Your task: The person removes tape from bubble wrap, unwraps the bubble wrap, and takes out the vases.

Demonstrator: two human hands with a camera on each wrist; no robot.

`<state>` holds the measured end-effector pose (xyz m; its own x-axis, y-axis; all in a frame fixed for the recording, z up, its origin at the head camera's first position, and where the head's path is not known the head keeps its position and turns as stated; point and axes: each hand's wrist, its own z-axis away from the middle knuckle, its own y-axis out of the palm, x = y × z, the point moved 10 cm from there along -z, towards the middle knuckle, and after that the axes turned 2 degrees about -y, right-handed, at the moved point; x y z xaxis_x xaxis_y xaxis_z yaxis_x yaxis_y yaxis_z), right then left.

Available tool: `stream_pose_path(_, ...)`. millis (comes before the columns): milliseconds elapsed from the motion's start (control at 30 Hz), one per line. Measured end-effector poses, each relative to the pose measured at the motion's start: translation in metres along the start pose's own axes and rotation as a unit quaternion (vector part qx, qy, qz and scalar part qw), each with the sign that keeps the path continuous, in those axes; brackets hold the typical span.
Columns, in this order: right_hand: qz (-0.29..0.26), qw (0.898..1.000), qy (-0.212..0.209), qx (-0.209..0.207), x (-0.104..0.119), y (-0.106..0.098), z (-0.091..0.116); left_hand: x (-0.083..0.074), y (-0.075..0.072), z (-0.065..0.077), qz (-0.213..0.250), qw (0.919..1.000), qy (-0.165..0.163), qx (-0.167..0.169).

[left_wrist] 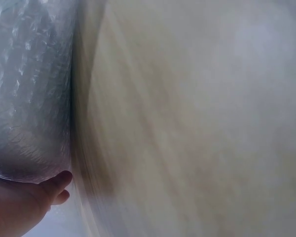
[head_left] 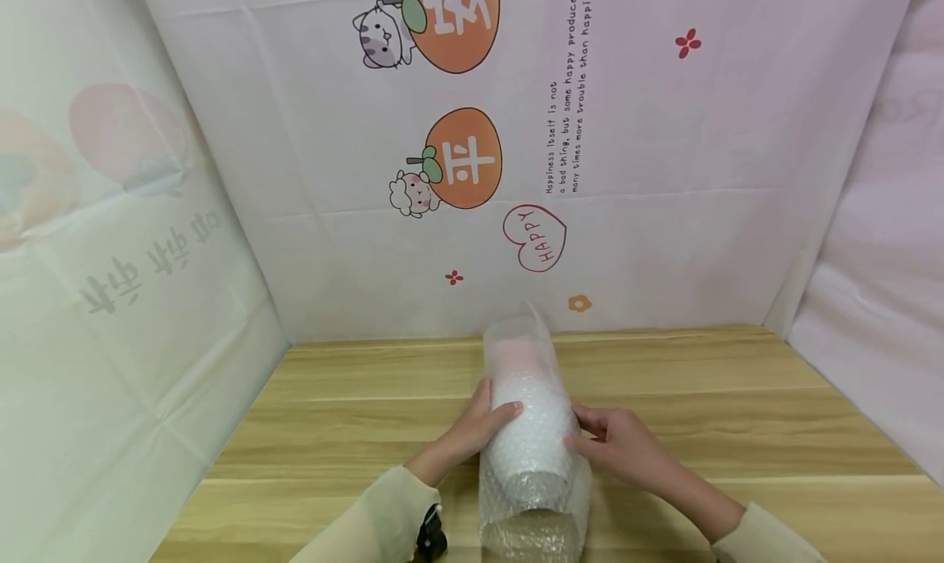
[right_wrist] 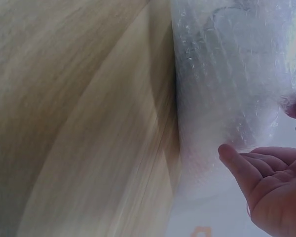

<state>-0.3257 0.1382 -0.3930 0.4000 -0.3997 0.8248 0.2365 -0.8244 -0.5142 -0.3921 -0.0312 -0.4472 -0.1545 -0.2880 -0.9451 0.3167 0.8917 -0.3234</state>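
A long bundle rolled in clear bubble wrap (head_left: pixel 533 432) lies lengthwise on the wooden table, pale inside with a pinkish patch toward its far end. Loose wrap hangs open at the near end. My left hand (head_left: pixel 472 428) grips the bundle's left side, thumb laid over the top; its other fingers are mostly hidden. From the right, my right hand (head_left: pixel 619 444) holds the wrap's side between thumb and fingers. In the right wrist view, the fingertips (right_wrist: pixel 228 153) sit against the bubble wrap (right_wrist: pixel 222 74). The left wrist view shows the left thumb (left_wrist: pixel 56 183) at the bundle's edge.
The wood-grain table (head_left: pixel 354 432) runs back to a white printed cloth (head_left: pixel 649 243) hanging behind it. More cloth (head_left: pixel 96 366) hangs along the left and right sides. A black strap (head_left: pixel 431 534) is on the left wrist.
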Motion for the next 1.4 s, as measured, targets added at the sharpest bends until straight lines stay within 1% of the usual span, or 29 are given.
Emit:
stream_pose_path(100,0.029,0.999,-0.013,-0.009,0.002,-0.002,0.0,-0.001,0.0,0.0,0.0,1.0,0.001,0.001)
stream_pose_path(267,0.08,0.995,-0.049,-0.021,0.009,-0.003,-0.001,-0.002,0.0,0.0,0.004,1.0,0.004,0.003)
stream_pose_path(467,0.135,0.989,-0.06,-0.028,0.012,-0.002,0.001,-0.001,0.0,0.0,0.004,1.0,0.004,0.007)
stream_pose_path(567,0.154,0.984,-0.082,-0.033,0.017,-0.002,0.002,0.0,0.001,0.0,0.004,1.0,0.004,0.007)
stream_pose_path(700,0.165,0.98,-0.102,-0.04,0.022,-0.002,0.003,0.0,0.0,0.001,0.003,1.0,0.005,0.005)
stream_pose_path(833,0.147,0.985,-0.08,-0.04,0.019,-0.002,0.003,0.001,0.0,0.001,0.005,1.0,-0.002,0.004)
stream_pose_path(933,0.124,0.99,-0.056,-0.039,0.014,-0.003,0.003,0.002,0.0,0.001,0.007,1.0,-0.006,0.004)
stream_pose_path(1067,0.106,0.993,-0.037,-0.035,0.01,-0.005,0.004,0.001,0.0,0.001,0.007,1.0,-0.004,0.003)
stream_pose_path(1233,0.088,0.995,-0.027,-0.029,0.009,-0.007,0.006,0.0,0.0,0.002,0.004,1.0,-0.004,0.004)
stream_pose_path(1400,0.067,0.997,-0.024,-0.032,0.008,-0.008,0.007,0.0,-0.001,0.002,-0.001,1.0,-0.005,0.003)
